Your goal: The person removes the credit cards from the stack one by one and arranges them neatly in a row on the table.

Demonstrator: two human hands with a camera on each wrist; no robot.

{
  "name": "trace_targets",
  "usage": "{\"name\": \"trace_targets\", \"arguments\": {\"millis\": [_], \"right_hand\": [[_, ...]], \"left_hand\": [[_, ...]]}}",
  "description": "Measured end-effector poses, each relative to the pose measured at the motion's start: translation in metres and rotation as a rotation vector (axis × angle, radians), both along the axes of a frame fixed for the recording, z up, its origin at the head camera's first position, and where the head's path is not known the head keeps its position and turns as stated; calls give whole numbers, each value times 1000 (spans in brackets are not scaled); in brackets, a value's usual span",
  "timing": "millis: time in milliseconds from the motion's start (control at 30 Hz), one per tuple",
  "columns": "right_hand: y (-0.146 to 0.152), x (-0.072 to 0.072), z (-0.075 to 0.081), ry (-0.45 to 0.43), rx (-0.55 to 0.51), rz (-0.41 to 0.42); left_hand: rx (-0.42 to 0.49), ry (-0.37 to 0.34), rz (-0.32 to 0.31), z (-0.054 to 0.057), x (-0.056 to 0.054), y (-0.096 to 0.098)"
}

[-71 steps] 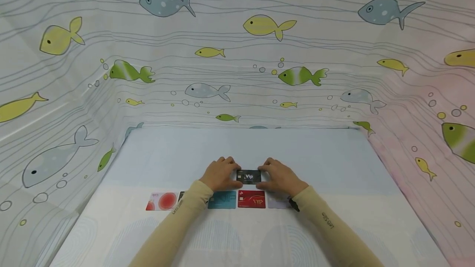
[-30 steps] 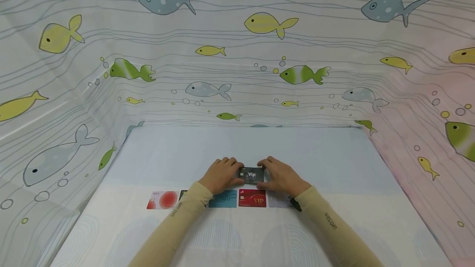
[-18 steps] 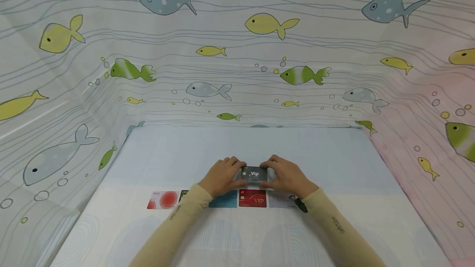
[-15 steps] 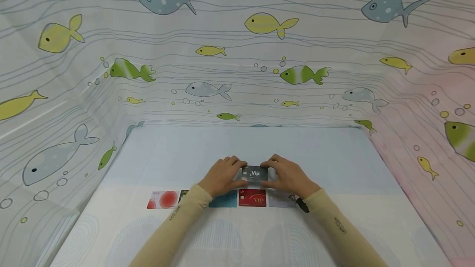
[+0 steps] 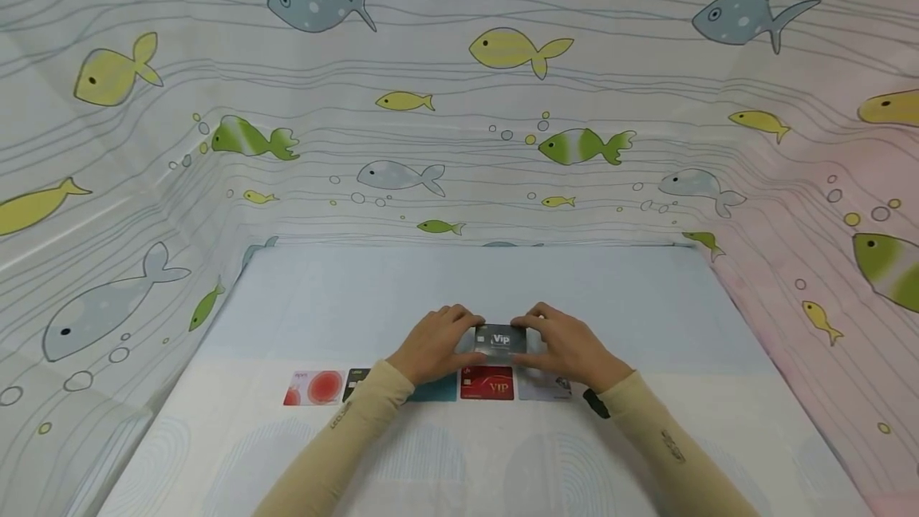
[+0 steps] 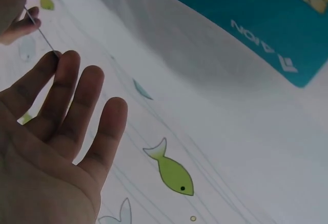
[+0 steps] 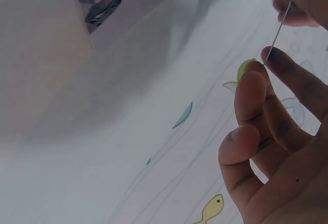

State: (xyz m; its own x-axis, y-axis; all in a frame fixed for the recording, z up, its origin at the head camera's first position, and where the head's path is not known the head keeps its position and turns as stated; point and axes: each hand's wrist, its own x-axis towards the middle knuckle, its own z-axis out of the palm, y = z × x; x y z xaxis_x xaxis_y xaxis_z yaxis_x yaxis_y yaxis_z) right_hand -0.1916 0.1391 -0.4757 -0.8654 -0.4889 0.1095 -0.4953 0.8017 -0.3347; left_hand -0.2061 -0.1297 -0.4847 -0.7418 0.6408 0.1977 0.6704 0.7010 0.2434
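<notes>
A black card marked "Vip" (image 5: 500, 340) is held up between both hands, its face turned toward the head camera. My left hand (image 5: 433, 341) pinches its left side between thumb and fingers, and my right hand (image 5: 572, 347) pinches the right side. Both wrist views show the card edge-on as a thin line. Just in front lies a row of cards: a pink one with a red circle (image 5: 313, 388), a black one (image 5: 354, 384), a teal one (image 5: 439, 389), a red VIP one (image 5: 487, 383) and a pale lilac one (image 5: 543, 384). The left arm partly hides the black and teal cards.
The cards lie on a table with a pale, patterned cover (image 5: 495, 461). Fish-printed sheeting (image 5: 459, 126) walls the table at the back and on both sides. A dark band (image 5: 596, 403) shows at the right wrist.
Both hands have shifted right with the black card, which now appears lifted and tilted up. The right forearm has moved off the lilac card, so more of it shows.
</notes>
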Motion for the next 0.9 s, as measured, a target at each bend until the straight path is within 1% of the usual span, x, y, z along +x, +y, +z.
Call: {"name": "trace_targets", "arguments": {"millis": [167, 267, 400, 500, 633, 833, 900], "right_hand": [[7, 5, 1, 17, 28, -8], [10, 7, 1, 25, 26, -8], [15, 11, 3, 6, 8, -22], [20, 12, 4, -1, -6, -24], [27, 13, 5, 13, -18, -13], [34, 15, 8, 22, -24, -21], [36, 15, 9, 20, -22, -24]], "left_hand": [[23, 21, -22, -1, 2, 6], [23, 26, -27, -3, 4, 9], [33, 28, -36, -3, 4, 13], [43, 49, -47, -2, 5, 16], [44, 74, -58, 0, 5, 20], [44, 117, -69, 0, 4, 27], [47, 117, -71, 1, 3, 29]]}}
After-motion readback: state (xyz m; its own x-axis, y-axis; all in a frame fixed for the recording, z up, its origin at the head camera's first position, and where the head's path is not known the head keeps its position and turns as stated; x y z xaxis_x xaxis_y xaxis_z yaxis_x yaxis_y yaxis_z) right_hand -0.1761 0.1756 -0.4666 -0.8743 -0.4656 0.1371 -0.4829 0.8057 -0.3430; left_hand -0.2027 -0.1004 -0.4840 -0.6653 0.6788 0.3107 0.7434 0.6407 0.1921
